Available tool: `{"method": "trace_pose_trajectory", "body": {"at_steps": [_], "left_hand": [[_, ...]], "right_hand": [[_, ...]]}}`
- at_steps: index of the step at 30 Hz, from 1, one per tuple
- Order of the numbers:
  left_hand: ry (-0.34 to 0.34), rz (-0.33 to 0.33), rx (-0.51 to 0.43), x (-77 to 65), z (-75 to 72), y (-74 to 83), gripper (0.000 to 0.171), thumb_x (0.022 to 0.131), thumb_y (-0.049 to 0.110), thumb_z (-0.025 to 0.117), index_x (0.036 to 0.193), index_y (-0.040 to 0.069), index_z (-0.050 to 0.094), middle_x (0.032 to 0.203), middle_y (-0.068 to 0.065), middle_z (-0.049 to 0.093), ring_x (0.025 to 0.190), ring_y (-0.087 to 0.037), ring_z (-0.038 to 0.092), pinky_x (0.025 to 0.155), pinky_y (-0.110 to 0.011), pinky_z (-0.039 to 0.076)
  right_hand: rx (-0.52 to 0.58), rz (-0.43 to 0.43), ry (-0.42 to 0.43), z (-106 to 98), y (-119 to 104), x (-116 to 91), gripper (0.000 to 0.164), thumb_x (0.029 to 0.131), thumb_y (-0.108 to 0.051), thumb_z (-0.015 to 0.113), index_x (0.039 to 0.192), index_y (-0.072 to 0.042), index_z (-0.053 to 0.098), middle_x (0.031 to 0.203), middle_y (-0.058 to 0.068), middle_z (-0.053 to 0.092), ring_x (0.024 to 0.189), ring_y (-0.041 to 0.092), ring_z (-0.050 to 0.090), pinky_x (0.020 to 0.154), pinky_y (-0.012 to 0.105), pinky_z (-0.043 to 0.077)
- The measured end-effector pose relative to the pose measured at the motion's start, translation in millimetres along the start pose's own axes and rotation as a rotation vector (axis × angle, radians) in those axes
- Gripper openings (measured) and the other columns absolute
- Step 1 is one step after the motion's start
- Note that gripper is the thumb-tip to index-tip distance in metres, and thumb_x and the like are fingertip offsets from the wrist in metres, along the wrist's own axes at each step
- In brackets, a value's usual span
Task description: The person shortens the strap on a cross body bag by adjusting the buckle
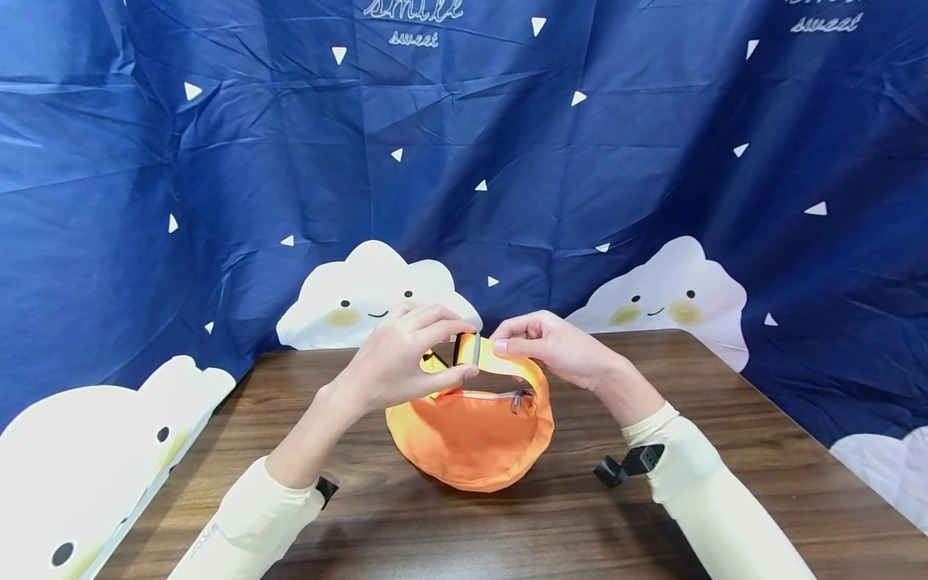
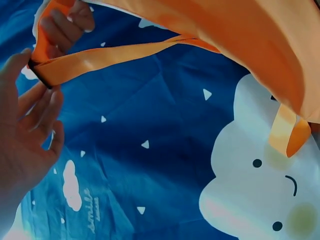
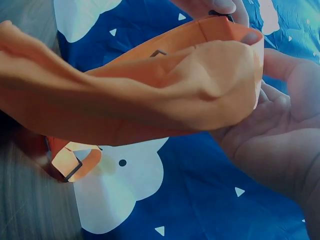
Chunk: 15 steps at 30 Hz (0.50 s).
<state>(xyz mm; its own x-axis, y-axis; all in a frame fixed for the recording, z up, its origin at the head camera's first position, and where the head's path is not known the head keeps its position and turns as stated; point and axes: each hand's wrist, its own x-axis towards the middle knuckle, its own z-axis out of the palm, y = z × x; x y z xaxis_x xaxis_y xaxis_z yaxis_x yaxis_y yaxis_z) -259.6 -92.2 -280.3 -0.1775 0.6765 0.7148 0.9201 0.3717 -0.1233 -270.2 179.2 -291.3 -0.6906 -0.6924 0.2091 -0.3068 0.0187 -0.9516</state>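
Observation:
An orange waist bag (image 1: 467,443) stands on the table in the head view, its curved bottom toward me and its zipper pull (image 1: 517,401) at the upper right. Above it, my left hand (image 1: 395,354) pinches the dark strap slider (image 2: 40,74) between thumb and fingers. My right hand (image 1: 561,350) pinches the orange strap (image 1: 507,364) just right of the slider, thumb on top. The bag's side (image 3: 220,80) hides part of the right fingers in the right wrist view. A smaller strap loop with a dark buckle (image 3: 73,171) hangs at the bag's other end.
The brown wooden table (image 1: 348,515) lies under both forearms. Behind it hangs a blue cloth (image 1: 449,209) printed with white clouds and triangles. A black strap end (image 1: 611,472) juts from the right wrist near the tabletop.

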Motion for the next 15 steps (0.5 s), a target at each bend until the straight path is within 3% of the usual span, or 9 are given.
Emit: {"method": "trace_pose_trajectory", "body": {"at_steps": [3,8,15], "left_hand": [[0.015,0.003,-0.004,0.0,3.2,1.3,0.043,0.088,0.044,0.079,0.118,0.015,0.072,0.115,0.008,0.067,0.114,-0.010,0.057,0.085,-0.038,0.041],[0.008,0.011,-0.012,0.4,7.3,3.5,0.042,0.086,0.044,0.080,0.115,0.015,0.073,0.113,0.008,0.067,0.111,-0.010,0.058,0.085,-0.036,0.041],[-0.005,-0.017,0.007,-0.2,0.0,2.5,0.045,0.089,0.048,0.078,0.119,0.016,0.072,0.114,0.006,0.069,0.110,-0.011,0.060,0.091,-0.040,0.041]], "right_hand": [[-0.005,-0.020,0.000,2.6,1.1,1.7,0.019,0.102,-0.014,0.063,0.107,0.003,0.070,0.091,0.011,0.069,0.086,0.021,0.062,0.077,0.031,0.051],[0.000,-0.029,-0.013,7.2,2.6,3.9,0.020,0.102,-0.015,0.063,0.106,0.004,0.069,0.090,0.013,0.067,0.083,0.022,0.061,0.074,0.030,0.050],[0.050,0.007,-0.023,6.0,0.1,2.9,0.021,0.102,-0.016,0.063,0.110,0.003,0.069,0.092,0.012,0.068,0.080,0.019,0.062,0.071,0.029,0.052]]}}
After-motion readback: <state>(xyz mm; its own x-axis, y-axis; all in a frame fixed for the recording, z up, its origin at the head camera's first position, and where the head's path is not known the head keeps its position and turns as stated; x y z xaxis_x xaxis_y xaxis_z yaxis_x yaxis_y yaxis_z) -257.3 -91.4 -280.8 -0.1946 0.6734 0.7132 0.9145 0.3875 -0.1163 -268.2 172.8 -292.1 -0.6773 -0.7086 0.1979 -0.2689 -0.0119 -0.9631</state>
